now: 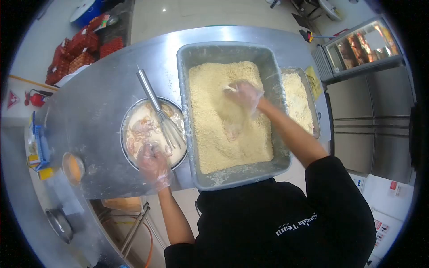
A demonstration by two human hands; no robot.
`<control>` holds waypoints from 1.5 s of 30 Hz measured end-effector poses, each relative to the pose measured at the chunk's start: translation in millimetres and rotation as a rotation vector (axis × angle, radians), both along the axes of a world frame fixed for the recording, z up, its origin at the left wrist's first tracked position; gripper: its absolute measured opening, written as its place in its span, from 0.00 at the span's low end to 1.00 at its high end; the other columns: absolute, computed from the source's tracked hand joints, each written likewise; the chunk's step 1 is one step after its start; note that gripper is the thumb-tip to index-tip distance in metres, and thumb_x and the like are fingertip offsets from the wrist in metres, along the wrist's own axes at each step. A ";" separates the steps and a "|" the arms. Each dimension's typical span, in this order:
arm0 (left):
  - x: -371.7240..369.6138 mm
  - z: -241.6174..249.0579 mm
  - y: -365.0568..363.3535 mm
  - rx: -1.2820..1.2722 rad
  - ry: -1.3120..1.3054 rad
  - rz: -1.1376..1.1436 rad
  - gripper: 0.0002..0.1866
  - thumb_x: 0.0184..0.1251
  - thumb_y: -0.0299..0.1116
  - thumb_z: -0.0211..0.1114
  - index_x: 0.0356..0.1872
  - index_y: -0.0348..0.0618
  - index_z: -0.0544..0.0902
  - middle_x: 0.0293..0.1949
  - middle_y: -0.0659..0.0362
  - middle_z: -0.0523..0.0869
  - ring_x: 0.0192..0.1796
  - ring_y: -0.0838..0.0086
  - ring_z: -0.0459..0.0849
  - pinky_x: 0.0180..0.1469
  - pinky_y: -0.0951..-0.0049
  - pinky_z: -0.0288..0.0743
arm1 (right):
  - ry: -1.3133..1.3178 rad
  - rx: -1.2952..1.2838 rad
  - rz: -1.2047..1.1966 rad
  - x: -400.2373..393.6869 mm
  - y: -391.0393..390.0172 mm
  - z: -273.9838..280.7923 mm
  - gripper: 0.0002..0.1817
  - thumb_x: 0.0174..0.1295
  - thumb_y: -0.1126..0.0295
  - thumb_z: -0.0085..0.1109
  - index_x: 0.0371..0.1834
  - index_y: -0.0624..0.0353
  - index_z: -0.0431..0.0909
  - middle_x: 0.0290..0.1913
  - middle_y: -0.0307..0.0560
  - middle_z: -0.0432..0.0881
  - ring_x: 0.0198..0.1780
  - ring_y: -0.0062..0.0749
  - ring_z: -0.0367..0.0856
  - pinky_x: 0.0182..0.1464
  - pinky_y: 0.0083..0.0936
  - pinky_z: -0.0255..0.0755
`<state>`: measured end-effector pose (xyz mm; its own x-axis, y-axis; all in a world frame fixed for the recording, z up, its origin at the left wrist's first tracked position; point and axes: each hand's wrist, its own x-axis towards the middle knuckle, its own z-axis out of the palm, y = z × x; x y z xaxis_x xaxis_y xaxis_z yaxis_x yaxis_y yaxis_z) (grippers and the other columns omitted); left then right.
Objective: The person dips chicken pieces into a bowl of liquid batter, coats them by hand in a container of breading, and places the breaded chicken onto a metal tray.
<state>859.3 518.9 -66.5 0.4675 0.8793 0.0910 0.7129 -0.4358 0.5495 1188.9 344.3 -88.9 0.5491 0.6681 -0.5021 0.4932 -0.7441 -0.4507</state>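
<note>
My left hand [154,165], in a clear plastic glove, is over the near rim of a round bowl [122,134]. Its fingers curl together beside raw chicken pieces [142,127] lying in pale batter; what they hold, if anything, is hidden. A metal whisk [154,96] leans in the same bowl, handle up over the far rim. Above a deep grey tub [182,76] of yellowish breading [210,143], my gloved right hand [245,96] is closed on some breading. Loose crumbs blur below it, over a partly covered piece [232,133], apparently chicken.
Right of the tub sits a metal tray [317,127] of pale flour, with a yellow cloth [313,82] beside it. A small bowl [73,169] with orange contents stands at the left of the steel table [98,111]. Red mesh sacks [85,41] are piled beyond.
</note>
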 end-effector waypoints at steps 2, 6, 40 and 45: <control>0.8 -3.2 1.5 0.006 0.014 -0.021 0.05 0.63 0.28 0.60 0.36 0.38 0.82 0.33 0.47 0.83 0.38 0.48 0.82 0.41 0.54 0.74 | -0.309 -0.133 -0.030 -54.0 -6.3 1.6 0.27 0.75 0.51 0.45 0.65 0.60 0.73 0.60 0.57 0.78 0.65 0.45 0.76 0.67 0.37 0.70; -11.4 -23.7 10.8 0.029 0.003 -0.040 0.08 0.62 0.27 0.60 0.39 0.39 0.84 0.37 0.47 0.85 0.41 0.49 0.83 0.45 0.56 0.76 | -0.310 0.234 0.121 -138.3 -25.5 -34.0 0.34 0.77 0.48 0.35 0.78 0.60 0.57 0.77 0.60 0.60 0.79 0.50 0.55 0.81 0.44 0.48; 0.2 3.9 -3.3 -0.019 -0.071 -0.074 0.09 0.64 0.33 0.58 0.36 0.37 0.81 0.35 0.44 0.83 0.40 0.45 0.81 0.44 0.52 0.73 | 0.684 0.252 -0.367 -152.6 -63.4 -52.0 0.41 0.63 0.39 0.61 0.73 0.55 0.68 0.66 0.60 0.75 0.64 0.45 0.77 0.65 0.38 0.72; -0.5 0.3 -1.3 -0.033 -0.097 -0.075 0.10 0.64 0.34 0.59 0.35 0.37 0.82 0.35 0.44 0.83 0.41 0.45 0.81 0.44 0.52 0.73 | 0.653 0.314 -0.081 -150.2 -47.3 -44.4 0.37 0.70 0.54 0.57 0.79 0.53 0.57 0.77 0.56 0.61 0.75 0.47 0.63 0.74 0.41 0.60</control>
<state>858.8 517.6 -66.1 0.5225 0.8454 0.1111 0.6215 -0.4668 0.6291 1038.7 297.0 -133.4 0.2570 0.8043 -0.5358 -0.0008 -0.5542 -0.8324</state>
